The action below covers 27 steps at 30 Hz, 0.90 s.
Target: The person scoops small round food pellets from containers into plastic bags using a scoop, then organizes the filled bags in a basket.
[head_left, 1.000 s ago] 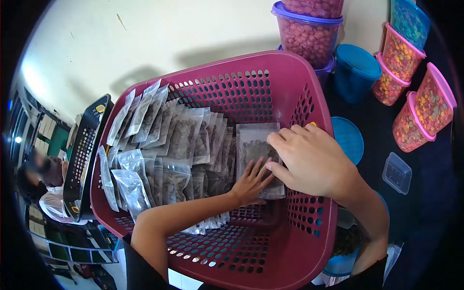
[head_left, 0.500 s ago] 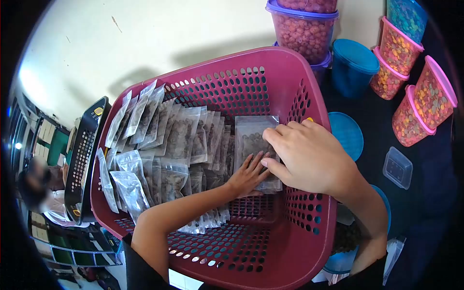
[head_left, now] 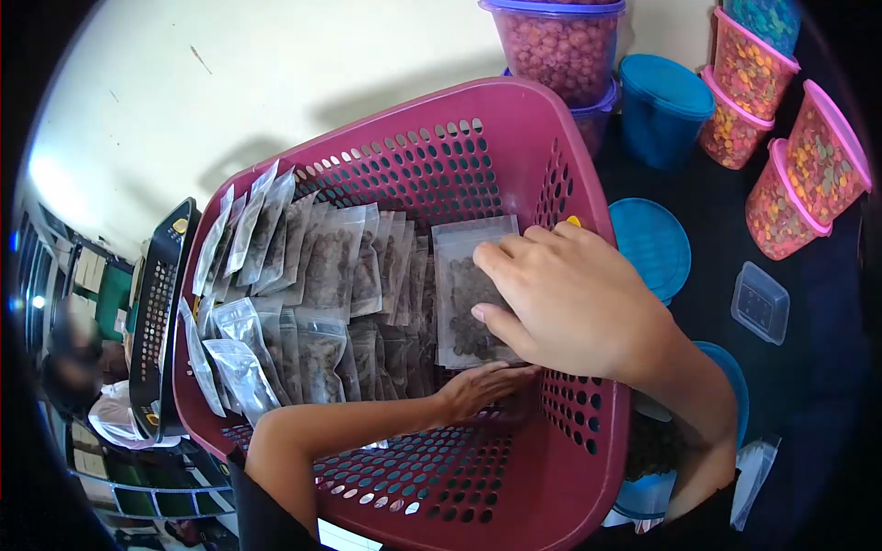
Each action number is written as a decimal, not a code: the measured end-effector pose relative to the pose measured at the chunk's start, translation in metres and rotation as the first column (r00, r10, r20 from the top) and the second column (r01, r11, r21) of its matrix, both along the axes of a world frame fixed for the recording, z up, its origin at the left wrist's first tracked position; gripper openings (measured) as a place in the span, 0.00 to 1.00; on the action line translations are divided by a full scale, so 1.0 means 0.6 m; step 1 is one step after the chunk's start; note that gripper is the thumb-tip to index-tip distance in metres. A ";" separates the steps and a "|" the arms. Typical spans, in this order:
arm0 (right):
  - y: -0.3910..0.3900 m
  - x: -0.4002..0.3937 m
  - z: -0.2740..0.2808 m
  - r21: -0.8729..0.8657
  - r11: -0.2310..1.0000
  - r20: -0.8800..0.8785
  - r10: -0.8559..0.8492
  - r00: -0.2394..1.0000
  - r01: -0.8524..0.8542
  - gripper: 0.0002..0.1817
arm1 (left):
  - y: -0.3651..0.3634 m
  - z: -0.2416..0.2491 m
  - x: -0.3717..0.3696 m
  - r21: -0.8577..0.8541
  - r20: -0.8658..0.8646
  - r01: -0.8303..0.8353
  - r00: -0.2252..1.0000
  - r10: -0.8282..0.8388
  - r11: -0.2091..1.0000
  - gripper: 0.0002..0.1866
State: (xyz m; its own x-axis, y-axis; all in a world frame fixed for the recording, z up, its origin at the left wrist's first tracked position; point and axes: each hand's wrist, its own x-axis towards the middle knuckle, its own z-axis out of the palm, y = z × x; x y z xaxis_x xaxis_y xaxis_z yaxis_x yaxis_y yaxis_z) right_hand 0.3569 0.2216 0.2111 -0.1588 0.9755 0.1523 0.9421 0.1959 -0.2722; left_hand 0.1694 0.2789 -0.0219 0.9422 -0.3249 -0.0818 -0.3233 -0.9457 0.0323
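A flat, clear zip bag of dark round pieces [head_left: 467, 298] rests near the right end of the maroon basket [head_left: 540, 129]. My right hand [head_left: 579, 303] is curled over the right side of this bag, thumb and forefinger on its face; its other fingertips are hidden. Along the bag's lower edge, my left hand [head_left: 491, 387] reaches with fingers stretched out and close together, gripping nothing visible. Left of the bag, several similar filled zip bags [head_left: 331, 262] stand packed in upper and lower rows.
Pink-filled tubs with purple lids [head_left: 560, 55] stand behind the basket. A blue lidded tub [head_left: 666, 110], pink-lidded tubs of colourful pieces [head_left: 781, 207] and a small clear container [head_left: 761, 303] occupy the dark table. A black basket [head_left: 161, 321] and a person [head_left: 119, 413] are at left.
My left hand has slid down from the bag's face to its lower edge. The right hand stays over the bag's right side. The whole view has shifted slightly.
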 end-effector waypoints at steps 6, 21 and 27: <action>0.001 0.000 -0.003 0.029 0.999 -0.026 0.016 1.000 -0.015 0.14 | 0.030 -0.003 -0.001 -0.196 -0.172 -0.066 0.985 0.032 0.978 0.30; 0.001 0.001 -0.001 0.034 0.999 -0.035 0.032 0.999 -0.031 0.15 | 0.052 0.076 0.024 -0.449 -0.114 -0.590 0.782 0.612 0.671 0.38; 0.001 0.000 -0.002 0.047 0.999 -0.082 0.021 0.996 -0.018 0.15 | 0.126 0.007 0.070 -0.607 -0.290 -0.766 -0.033 0.957 -0.210 0.47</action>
State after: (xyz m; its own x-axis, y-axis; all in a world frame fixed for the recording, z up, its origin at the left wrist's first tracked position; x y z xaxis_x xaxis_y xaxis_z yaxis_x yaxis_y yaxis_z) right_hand 0.3571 0.2221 0.2099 -0.1628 0.9639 0.2106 0.9127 0.2282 -0.3388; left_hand 0.2113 0.3547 -0.0179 0.2706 0.9530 -0.1362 0.7146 -0.1040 0.6918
